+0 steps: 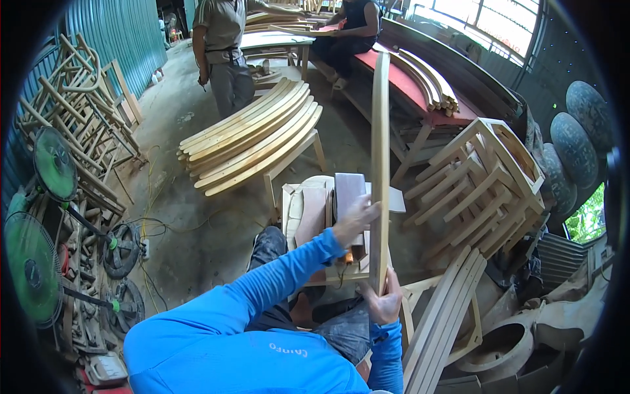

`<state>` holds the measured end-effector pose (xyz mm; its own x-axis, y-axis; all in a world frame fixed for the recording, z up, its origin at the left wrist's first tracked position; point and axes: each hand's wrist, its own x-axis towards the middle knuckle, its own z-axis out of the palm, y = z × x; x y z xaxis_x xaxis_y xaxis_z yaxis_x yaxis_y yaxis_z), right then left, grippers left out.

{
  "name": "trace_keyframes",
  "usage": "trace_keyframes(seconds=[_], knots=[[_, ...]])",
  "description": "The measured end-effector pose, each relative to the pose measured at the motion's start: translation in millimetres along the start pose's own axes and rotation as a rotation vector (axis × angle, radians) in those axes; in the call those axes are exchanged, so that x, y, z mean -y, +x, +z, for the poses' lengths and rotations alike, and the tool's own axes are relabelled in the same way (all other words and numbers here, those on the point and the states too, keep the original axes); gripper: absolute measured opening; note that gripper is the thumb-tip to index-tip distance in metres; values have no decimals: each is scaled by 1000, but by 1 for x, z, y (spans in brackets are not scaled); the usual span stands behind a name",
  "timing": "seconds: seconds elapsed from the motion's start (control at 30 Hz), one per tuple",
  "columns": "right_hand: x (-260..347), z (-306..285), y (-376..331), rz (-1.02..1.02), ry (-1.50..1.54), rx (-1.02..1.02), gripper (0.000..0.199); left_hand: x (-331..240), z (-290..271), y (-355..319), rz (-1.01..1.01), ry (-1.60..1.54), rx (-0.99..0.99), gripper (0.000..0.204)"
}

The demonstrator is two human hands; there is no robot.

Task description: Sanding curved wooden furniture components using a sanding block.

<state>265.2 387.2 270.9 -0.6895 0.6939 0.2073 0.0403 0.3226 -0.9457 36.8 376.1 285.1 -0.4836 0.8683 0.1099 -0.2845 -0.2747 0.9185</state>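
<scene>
A long, pale wooden rail (380,131) stands on end in front of me, tilted away, its far tip well above the stool. My right hand (384,300) is closed round its lower end. Higher up, my left hand (356,218) lies against the rail's left side with its fingers bent onto the wood; part of them is hidden. Just beyond my knees is a low stool or bench (304,197) with a pale pad on it. A block covered in greyish purple (350,192) lies there, close to my left hand.
Curved rails (252,134) are stacked on a trestle ahead. More rails (446,315) lean close on my right, below a wooden frame (482,177). Green fans (54,163) and piled chair frames (79,105) line the left. Two people work beyond, near a red-topped bench (410,85).
</scene>
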Motion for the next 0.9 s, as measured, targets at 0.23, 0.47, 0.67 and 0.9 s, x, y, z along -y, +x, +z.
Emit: trace_keyframes(seconds=[0.23, 0.47, 0.67, 0.9], knots=[[96, -24, 5, -495, -513, -220, 63, -133, 93, 23, 492, 350, 94, 54], [105, -110, -75, -525, -966, -441, 76, -92, 55, -13, 526, 1190, 112, 38], [59, -152, -128, -217, -1435, -90, 104, 10, 37, -54, 539, 1449, 605, 34], [-56, -170, -232, 74, -1011, 104, 61, 52, 56, -66, 812, 1159, 1050, 35]])
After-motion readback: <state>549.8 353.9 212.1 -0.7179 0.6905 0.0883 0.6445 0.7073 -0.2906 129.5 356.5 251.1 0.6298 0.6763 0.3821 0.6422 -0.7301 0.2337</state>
